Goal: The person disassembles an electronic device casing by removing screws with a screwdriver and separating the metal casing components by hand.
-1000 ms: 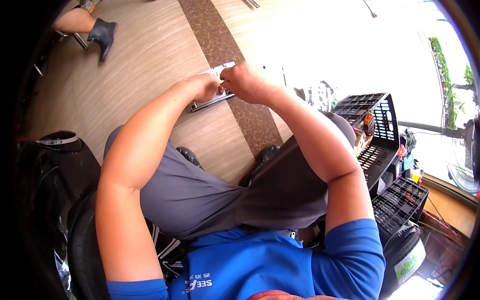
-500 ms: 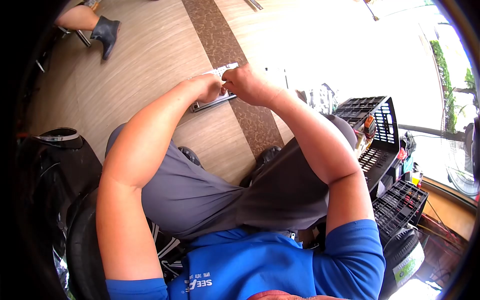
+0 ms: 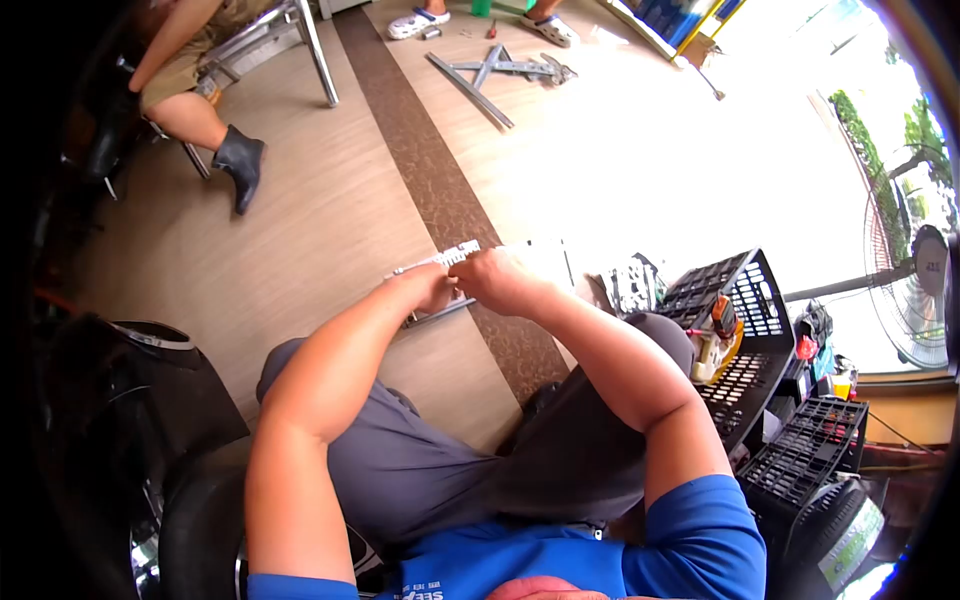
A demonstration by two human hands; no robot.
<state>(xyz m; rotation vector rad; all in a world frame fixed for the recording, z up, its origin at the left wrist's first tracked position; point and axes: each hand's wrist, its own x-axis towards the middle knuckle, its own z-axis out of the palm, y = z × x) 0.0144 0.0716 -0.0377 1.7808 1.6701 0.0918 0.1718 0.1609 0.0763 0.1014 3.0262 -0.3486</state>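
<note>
My left hand point(image 3: 432, 288) and my right hand point(image 3: 492, 280) meet above a flat, silvery-white device point(image 3: 462, 251) with a dark lower edge, near the brown floor strip. The fingers of both hands are drawn together close to each other, as in a pinch. What lies between them is too small and too hidden to name. My forearms and hands cover much of the device, so its kind does not show.
On my right stand black plastic crates point(image 3: 758, 300) with tools inside. A crossed metal frame point(image 3: 490, 70) lies on the floor ahead. Another person's boot point(image 3: 240, 165) is at left, and clogs point(image 3: 418, 22) show at the top. A fan point(image 3: 928, 270) is at far right.
The view has tilted up, bringing the metal frame, the clogs and a chair into sight. Both hands stay together over the device, with little visible change in their grip.
</note>
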